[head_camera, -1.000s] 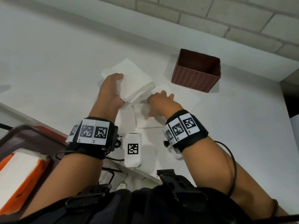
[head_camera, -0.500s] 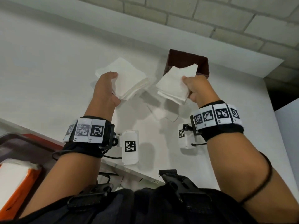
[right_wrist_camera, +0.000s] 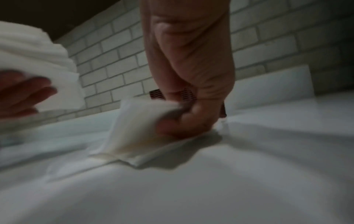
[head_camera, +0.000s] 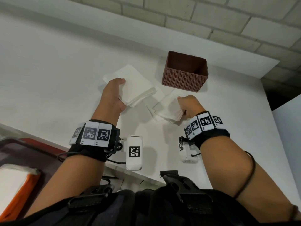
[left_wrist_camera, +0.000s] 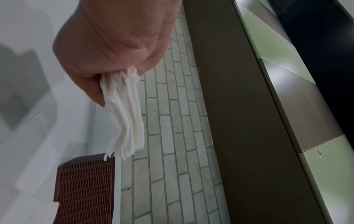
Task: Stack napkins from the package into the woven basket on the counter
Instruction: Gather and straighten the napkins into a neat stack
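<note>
My left hand (head_camera: pixel 119 92) grips a thick stack of white napkins (head_camera: pixel 135 85) above the counter, left of the brown woven basket (head_camera: pixel 184 79). The left wrist view shows the stack's edge (left_wrist_camera: pixel 126 115) pinched in that hand, with the basket's wall (left_wrist_camera: pixel 86 189) below it. My right hand (head_camera: pixel 183 110) pinches a thinner bunch of napkins (head_camera: pixel 167 110) low on the counter in front of the basket. In the right wrist view that bunch (right_wrist_camera: pixel 138 128) touches the white counter under my right hand's fingers (right_wrist_camera: pixel 172 128). No napkins show in the part of the basket's inside that I can see.
A loose napkin (head_camera: pixel 158 95) lies flat on the counter between my hands. An orange napkin package (head_camera: pixel 16 190) sits in a dark tray at the lower left, below the counter's front edge. A pale brick wall (head_camera: pixel 211 22) runs behind the basket.
My right hand, which held its napkins up in front of the basket, has come down to the counter with them. The left hand keeps its stack in about the same place.
</note>
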{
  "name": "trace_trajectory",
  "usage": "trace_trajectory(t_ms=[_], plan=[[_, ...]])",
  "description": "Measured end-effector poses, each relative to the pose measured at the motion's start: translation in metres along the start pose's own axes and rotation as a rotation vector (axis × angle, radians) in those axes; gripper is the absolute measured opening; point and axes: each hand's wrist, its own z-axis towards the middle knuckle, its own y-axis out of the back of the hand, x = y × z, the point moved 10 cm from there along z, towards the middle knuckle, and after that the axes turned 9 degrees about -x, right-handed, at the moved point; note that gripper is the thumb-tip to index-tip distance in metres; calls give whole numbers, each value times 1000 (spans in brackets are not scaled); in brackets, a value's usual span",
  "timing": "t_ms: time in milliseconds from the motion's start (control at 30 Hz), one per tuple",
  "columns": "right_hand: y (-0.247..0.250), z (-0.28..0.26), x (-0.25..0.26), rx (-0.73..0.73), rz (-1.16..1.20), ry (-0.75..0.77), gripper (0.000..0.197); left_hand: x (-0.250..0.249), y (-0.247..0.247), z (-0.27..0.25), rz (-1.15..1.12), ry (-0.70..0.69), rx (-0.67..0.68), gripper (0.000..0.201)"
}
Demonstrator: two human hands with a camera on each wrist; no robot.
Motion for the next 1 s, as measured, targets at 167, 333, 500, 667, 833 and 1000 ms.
trace_trajectory(t_ms=[167, 333, 500, 667, 833, 1000], plan=[[9, -2, 2, -123, -564, 62, 64, 4, -1, -2, 31, 13, -1, 15], [5, 4, -1, -116, -460, 42, 56, 5, 1, -1, 41, 14, 0, 14], [7, 2, -4, -117, -271, -13, 49, 8, 1, -2, 23, 21, -11, 9], [14, -3, -5, -173, -107, -3, 39, 7, 1, 0, 46, 16, -21, 6], [18, -4, -9, -65, 290, -92, 52, 9, 0, -2, 42, 23, -14, 16], [42, 0, 4, 14, 430, -165, 39, 5, 3, -1, 27, 22, -32, 16]])
